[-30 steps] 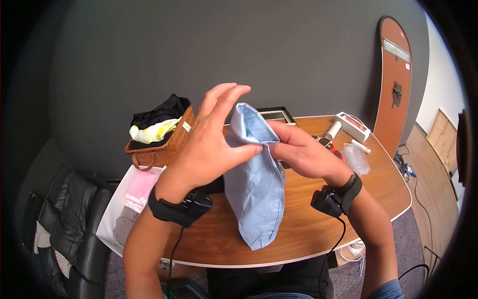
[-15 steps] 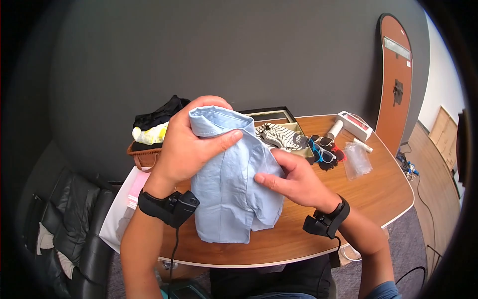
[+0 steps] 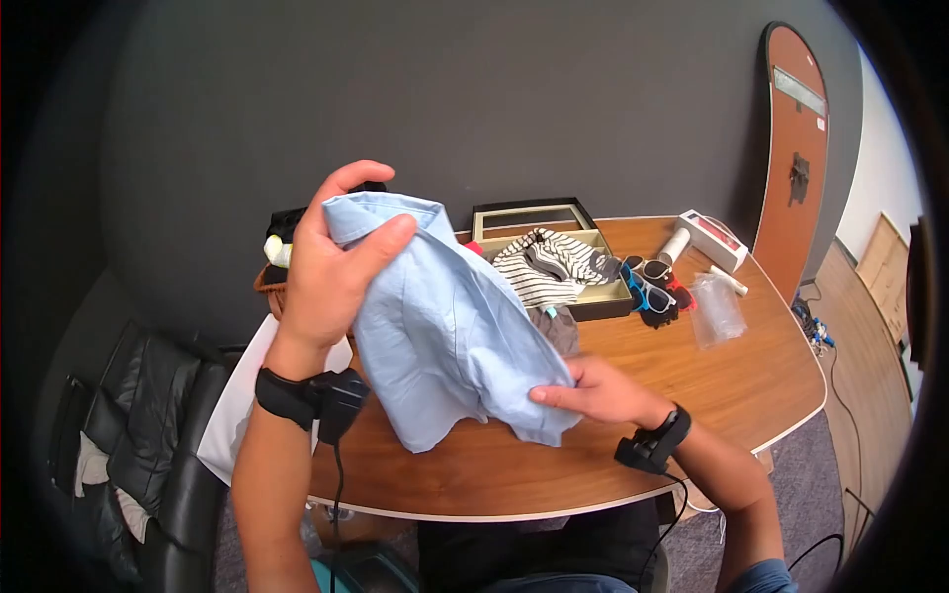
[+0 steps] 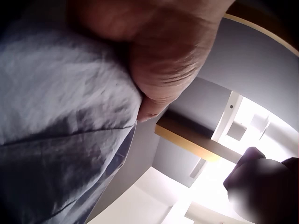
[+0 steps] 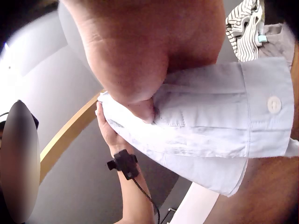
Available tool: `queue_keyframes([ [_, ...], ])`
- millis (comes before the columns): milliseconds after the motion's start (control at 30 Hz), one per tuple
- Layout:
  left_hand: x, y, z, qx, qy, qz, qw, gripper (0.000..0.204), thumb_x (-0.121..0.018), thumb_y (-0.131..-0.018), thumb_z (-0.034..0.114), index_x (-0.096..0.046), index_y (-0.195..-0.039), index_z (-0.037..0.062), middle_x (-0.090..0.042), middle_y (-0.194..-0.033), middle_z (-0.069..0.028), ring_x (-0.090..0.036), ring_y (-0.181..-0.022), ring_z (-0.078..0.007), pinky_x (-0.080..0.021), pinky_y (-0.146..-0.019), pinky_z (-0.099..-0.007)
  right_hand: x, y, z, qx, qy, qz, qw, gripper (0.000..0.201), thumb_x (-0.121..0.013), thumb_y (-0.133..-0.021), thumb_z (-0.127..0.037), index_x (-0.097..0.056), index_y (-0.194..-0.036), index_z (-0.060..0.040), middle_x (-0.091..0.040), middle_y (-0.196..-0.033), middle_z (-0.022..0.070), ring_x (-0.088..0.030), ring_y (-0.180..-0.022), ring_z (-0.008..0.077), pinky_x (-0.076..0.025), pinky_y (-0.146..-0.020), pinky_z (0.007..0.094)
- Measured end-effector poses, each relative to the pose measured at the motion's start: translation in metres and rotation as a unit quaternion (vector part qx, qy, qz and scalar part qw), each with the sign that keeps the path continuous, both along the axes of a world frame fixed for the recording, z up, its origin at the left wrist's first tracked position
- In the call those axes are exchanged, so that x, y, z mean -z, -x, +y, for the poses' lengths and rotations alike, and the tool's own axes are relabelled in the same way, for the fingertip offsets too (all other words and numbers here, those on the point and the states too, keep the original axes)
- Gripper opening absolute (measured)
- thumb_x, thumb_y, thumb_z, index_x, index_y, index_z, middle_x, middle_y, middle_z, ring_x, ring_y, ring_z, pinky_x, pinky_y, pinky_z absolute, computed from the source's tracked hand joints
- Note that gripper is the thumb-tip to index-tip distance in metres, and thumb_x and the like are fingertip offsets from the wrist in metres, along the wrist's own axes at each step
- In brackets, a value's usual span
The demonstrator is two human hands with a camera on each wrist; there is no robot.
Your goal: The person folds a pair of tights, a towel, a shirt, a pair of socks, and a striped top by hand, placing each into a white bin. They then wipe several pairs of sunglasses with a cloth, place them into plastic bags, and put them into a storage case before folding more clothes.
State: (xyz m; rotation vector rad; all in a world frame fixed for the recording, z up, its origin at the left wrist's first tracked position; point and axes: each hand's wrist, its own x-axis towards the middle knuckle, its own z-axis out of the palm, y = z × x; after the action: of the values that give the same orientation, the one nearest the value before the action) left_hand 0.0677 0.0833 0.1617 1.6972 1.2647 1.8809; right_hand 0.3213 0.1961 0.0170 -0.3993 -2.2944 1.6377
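Note:
A light blue shirt [image 3: 445,316] hangs above the table between both hands. At its upper left edge, my left hand [image 3: 321,282] grips the folded cloth, thumb across the front and some fingers hidden behind. Lower down, my right hand [image 3: 608,390] pinches the shirt's right side, its thumb lying on top. A buttoned cuff [image 5: 270,105] sticks out past the right hand in the right wrist view. Pale blue cloth [image 4: 60,112] fills the left part of the left wrist view, below the left hand [image 4: 159,60].
Behind the shirt, a black-striped white garment [image 3: 539,269] lies on an open box [image 3: 605,309]. Sunglasses [image 3: 650,296], a clear plastic bag [image 3: 719,311] and a white box [image 3: 714,240] sit to the right. At left are a white bin [image 3: 232,395], a brown basket [image 3: 269,282] and a black sofa [image 3: 183,425].
The shirt has turned and spread wider between the hands. My left hand has moved left with its top edge. My right hand has moved off the top edge, down along its right side.

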Motion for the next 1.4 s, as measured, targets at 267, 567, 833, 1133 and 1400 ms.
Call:
queue_keyframes([
  [267, 0.021, 0.043, -0.016, 0.037, 0.146, -0.122, 0.981, 0.008, -0.065, -0.088, 0.014, -0.058, -0.091, 0.0095, -0.058, -0.090, -0.0016, -0.057, -0.087, -0.0108, -0.047, -0.077, -0.0266, -0.075, -0.048, 0.050, -0.032, -0.016, -0.064, 0.997, 0.028, -0.068, -0.093, -0.028, -0.069, -0.101, -0.0005, -0.063, -0.083, -0.0066, -0.051, -0.076, 0.0015, -0.045, -0.068, 0.0214],
  [567, 0.253, 0.071, -0.001, -0.028, 0.453, -0.086, 0.887, 0.025, -0.072, -0.088, 0.023, -0.065, -0.101, 0.0029, -0.067, -0.089, -0.0044, -0.064, -0.072, -0.0115, -0.054, -0.055, -0.0258, 0.076, -0.011, 0.113, -0.054, -0.339, -0.282, 0.896, 0.039, -0.064, -0.091, -0.039, -0.068, -0.100, -0.0018, -0.068, -0.087, 0.0189, -0.063, -0.087, 0.0314, -0.048, -0.078, 0.0379],
  [833, 0.264, 0.084, -0.006, -0.041, 0.513, 0.033, 0.857, 0.035, -0.075, -0.084, 0.035, -0.066, -0.088, 0.0009, -0.062, -0.070, -0.0010, -0.058, -0.059, -0.0072, -0.048, -0.050, -0.0217, 0.066, -0.036, 0.116, -0.002, -0.251, -0.286, 0.925, 0.036, -0.067, -0.086, -0.037, -0.065, -0.087, -0.0014, -0.063, -0.080, 0.0210, -0.061, -0.077, 0.0358, -0.046, -0.070, 0.0428],
  [1133, 0.265, 0.079, -0.006, -0.096, 0.471, 0.176, 0.859, 0.039, -0.077, -0.080, 0.036, -0.064, -0.074, 0.0003, -0.056, -0.060, -0.0032, -0.052, -0.056, -0.0111, -0.040, -0.051, -0.0305, 0.097, -0.064, 0.110, 0.050, -0.269, -0.308, 0.911, 0.047, -0.076, -0.077, -0.043, -0.065, -0.100, -0.0032, -0.064, -0.093, 0.0160, -0.062, -0.089, 0.0329, -0.049, -0.079, 0.0394],
  [1400, 0.246, 0.065, -0.003, -0.121, 0.483, 0.206, 0.842, 0.035, -0.078, -0.079, 0.031, -0.063, -0.087, 0.0004, -0.058, -0.073, -0.0058, -0.056, -0.065, -0.0155, -0.044, -0.056, -0.0317, 0.092, -0.071, 0.108, 0.034, -0.326, -0.349, 0.878, 0.052, -0.084, -0.067, -0.036, -0.064, -0.102, -0.0035, -0.063, -0.097, 0.0138, -0.060, -0.096, 0.0312, -0.049, -0.084, 0.0381],
])
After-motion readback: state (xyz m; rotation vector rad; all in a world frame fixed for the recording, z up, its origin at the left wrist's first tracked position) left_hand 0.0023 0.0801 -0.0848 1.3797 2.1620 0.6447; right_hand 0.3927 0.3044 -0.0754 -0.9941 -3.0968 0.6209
